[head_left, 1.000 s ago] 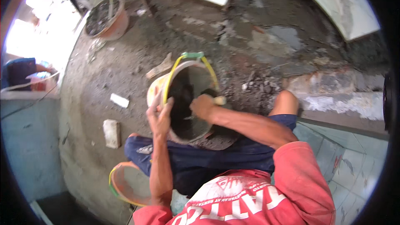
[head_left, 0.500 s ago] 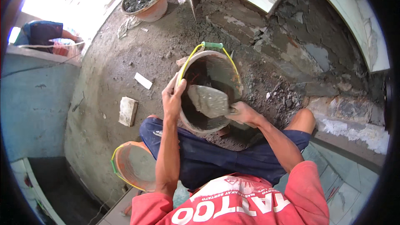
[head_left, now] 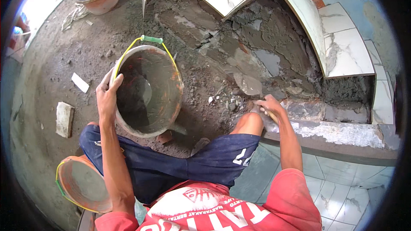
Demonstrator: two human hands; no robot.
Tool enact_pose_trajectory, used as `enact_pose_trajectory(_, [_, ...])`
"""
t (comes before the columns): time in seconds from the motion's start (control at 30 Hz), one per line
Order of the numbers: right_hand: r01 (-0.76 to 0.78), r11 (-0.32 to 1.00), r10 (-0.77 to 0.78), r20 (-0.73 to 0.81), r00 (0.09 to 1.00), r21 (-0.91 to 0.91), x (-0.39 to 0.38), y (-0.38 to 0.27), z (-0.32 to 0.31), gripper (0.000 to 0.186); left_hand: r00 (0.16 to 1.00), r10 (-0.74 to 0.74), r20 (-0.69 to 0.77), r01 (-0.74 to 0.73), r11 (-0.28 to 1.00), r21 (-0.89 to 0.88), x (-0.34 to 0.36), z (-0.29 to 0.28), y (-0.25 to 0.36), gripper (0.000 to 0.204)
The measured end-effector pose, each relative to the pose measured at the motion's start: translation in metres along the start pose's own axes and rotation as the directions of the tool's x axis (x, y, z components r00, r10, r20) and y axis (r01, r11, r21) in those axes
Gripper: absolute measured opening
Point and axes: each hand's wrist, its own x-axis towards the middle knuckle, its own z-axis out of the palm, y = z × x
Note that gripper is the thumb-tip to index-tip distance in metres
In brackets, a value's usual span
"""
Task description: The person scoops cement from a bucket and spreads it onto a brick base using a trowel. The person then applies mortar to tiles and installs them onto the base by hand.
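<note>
My left hand (head_left: 107, 94) grips the left rim of a tilted bucket (head_left: 168, 75) with a yellow handle and green grip. Grey, wet-looking mortar lies low inside it. Off to the right, beyond my bent knee, my right hand (head_left: 270, 104) is closed round the handle of a trowel (head_left: 248, 84). The trowel's flat blade points up and left, over the edge of a rough mortar bed (head_left: 274, 38). Whether the blade touches that bed I cannot tell.
Marble-patterned tiles (head_left: 299, 13) border the mortar bed. A tub of dark mortar (head_left: 102, 2) stands far left. An orange bucket (head_left: 64, 175) lies beside my left leg. A block (head_left: 64, 119) and a white tile strip (head_left: 80, 82) rest on the dirt floor.
My right hand has carried the trowel out of the bucket and rightward to the mortar bed. My left hand still holds the bucket's rim. The view has turned to the right.
</note>
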Motion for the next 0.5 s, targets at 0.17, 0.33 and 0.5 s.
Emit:
enact_pose_trajectory(0.17, [-0.067, 0.973, 0.043, 0.114, 0.993, 0.222, -0.001, -0.022, -0.058, 0.025, 1.000, 0.020, -0.005, -0.020, 0.993, 0.117, 0.000, 0.012, 0.002, 0.039])
enact_pose_trajectory(0.33, [0.007, 0.975, -0.029, 0.093, 0.995, 0.222, -0.022, -0.059, -0.063, 0.027, 1.000, -0.003, -0.026, 0.004, 1.000, 0.028, -0.001, 0.005, -0.001, 0.039])
enact_pose_trajectory(0.5, [0.144, 0.950, -0.144, -0.020, 0.989, 0.278, -0.043, -0.032, -0.050, 0.033, 0.999, -0.018, -0.033, 0.021, 0.996, 0.085, 0.000, 0.006, 0.002, 0.038])
